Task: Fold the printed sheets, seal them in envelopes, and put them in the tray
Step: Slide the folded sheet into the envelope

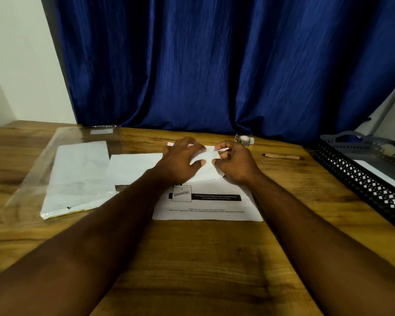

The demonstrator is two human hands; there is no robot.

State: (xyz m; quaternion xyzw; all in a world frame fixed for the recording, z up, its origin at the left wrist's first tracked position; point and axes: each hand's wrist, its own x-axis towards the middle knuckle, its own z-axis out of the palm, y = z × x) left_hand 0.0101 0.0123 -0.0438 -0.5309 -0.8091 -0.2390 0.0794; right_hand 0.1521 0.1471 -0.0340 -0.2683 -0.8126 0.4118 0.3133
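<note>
Envelope [205, 172] half hidden beneath hands: left hand [183, 159], right hand [234, 164]; tray [351, 176] cropped.

The printed sheet [208, 206] bore a stamp [181, 193] reading "CONFIDENTIAL" on a small drawing at its nine o'clock side, while the black bar's [217, 197] white lines toward three o'clock and the fine print at six o'clock were too blurred to read.
</note>
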